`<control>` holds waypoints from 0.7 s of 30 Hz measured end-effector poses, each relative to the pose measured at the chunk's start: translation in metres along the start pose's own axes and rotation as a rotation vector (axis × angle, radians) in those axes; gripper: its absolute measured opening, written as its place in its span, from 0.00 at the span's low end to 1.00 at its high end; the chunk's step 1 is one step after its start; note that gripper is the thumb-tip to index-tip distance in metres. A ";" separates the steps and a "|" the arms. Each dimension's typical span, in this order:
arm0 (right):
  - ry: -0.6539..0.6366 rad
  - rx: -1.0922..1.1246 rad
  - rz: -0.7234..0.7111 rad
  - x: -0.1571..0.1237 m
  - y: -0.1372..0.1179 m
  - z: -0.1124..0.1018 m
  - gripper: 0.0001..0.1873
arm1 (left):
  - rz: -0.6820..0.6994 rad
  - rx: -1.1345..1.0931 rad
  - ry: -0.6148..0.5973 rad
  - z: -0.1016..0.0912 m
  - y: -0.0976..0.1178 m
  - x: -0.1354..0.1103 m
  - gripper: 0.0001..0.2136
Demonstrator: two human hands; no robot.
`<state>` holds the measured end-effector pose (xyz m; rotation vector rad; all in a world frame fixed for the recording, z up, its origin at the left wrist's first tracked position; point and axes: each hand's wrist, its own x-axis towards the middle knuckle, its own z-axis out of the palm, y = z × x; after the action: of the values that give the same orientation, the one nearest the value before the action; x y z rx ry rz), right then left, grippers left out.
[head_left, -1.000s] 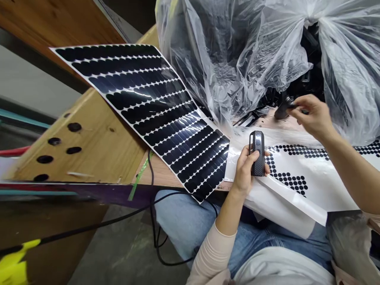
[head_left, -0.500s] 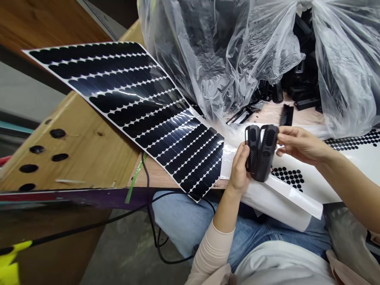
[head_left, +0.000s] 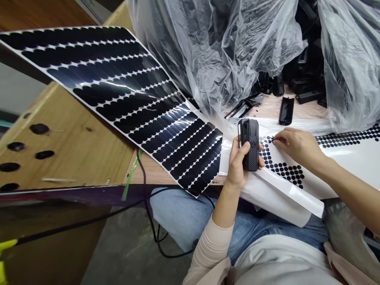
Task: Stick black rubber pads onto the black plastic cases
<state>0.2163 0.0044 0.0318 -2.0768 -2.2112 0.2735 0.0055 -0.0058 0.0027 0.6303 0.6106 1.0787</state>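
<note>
At the near edge of the table [head_left: 89, 146], above the lap, I see the left hand [head_left: 239, 168] holding a black case [head_left: 249, 144] upright. The thumb lies on the case's left edge and the other fingers come round from behind to show on the right. The grip is closed on the lower half. The case has a woven, carbon-like face and stands over the left end of the dot sheet [head_left: 335, 166].

The right hand [head_left: 298, 147] rests just right of the case, palm down on the dot sheet. Its thumb and forefinger are drawn together, fingertips [head_left: 278, 139] pressed to the top row of small black dots. I cannot tell whether a dot sits between them. The two hands are near each other but apart.

The dot sheet is white backing with rows of small round dots and a wide bare patch in the middle. Its near edge hangs off the table over the jeans [head_left: 184, 213]. To the left lies an oval sheet [head_left: 133, 99] of glossy black ovals in slanted rows, its near corner right beside the left hand.

Behind both sheets a clear bag [head_left: 225, 47] is heaped on the table, with black parts [head_left: 299, 79] in its open mouth. One part [head_left: 286, 111] lies alone on the wood between the bag and the right hand. A cable [head_left: 147, 190] drops off the table edge left of the lap, next to a strip of green tape [head_left: 130, 176].
</note>
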 end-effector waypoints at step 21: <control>-0.382 1.311 0.267 0.011 -0.045 -0.034 0.23 | -0.027 0.052 0.042 0.003 -0.004 -0.001 0.23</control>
<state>0.1784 0.0148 0.0734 -1.4990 -1.1289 1.6708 0.0097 -0.0082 0.0015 0.6440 0.6840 1.0554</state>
